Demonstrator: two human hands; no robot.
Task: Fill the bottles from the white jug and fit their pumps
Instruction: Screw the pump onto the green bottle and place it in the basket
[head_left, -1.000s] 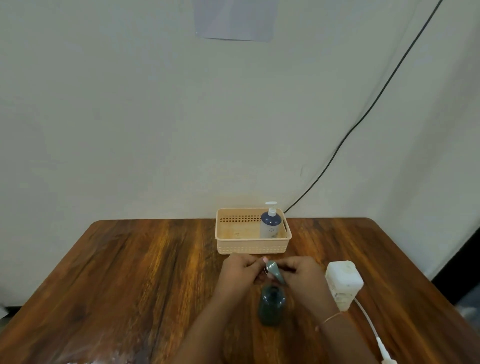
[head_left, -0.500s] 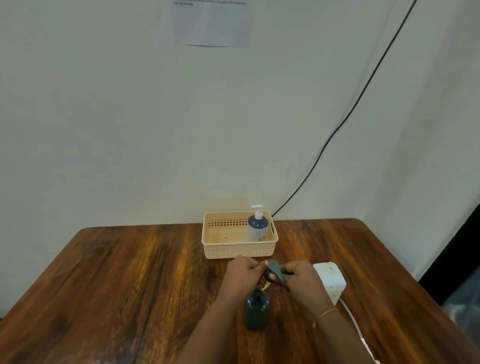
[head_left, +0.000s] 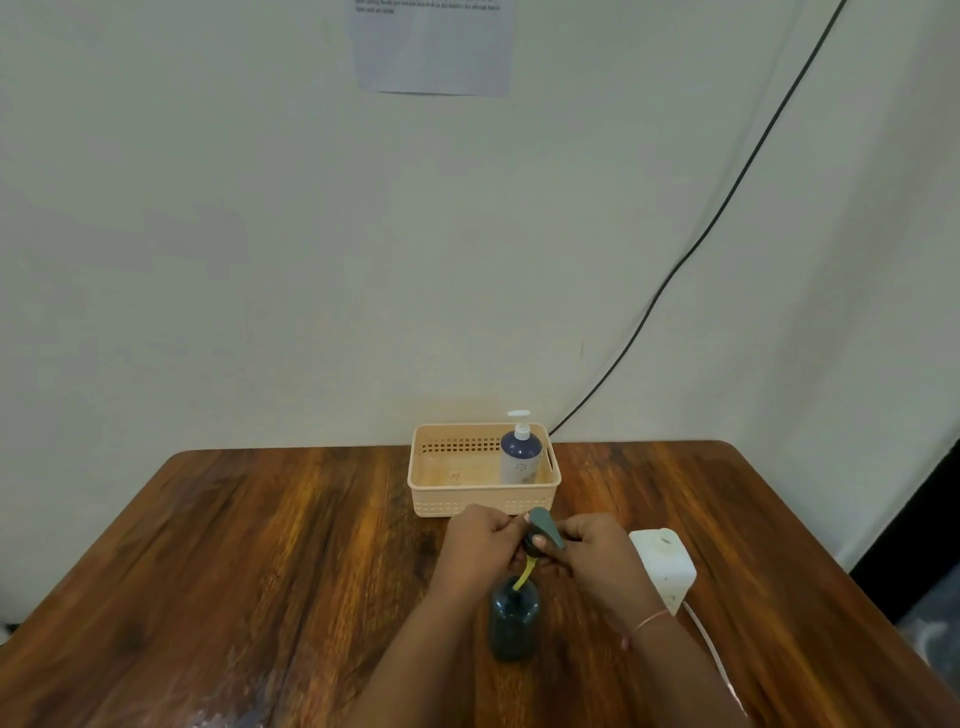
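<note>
A dark green bottle (head_left: 513, 621) stands on the wooden table (head_left: 260, 561) between my forearms. Both hands hold a grey-green pump head (head_left: 544, 532) above its mouth: my left hand (head_left: 480, 545) pinches it from the left, my right hand (head_left: 597, 553) from the right. The pump's yellowish tube (head_left: 523, 574) reaches down into the bottle's neck. The white jug (head_left: 665, 569) stands just right of my right hand. A blue bottle (head_left: 520, 457) with a white pump fitted stands in the right end of a beige basket (head_left: 447, 499).
A white tube (head_left: 711, 644) lies on the table from the jug towards the near right edge. A black cable (head_left: 675, 270) runs down the wall to behind the basket. A paper sheet (head_left: 434, 47) hangs on the wall.
The pump head has risen off the dark bottle, so its yellow tube now shows between pump and neck. The view has tilted upward a little.
</note>
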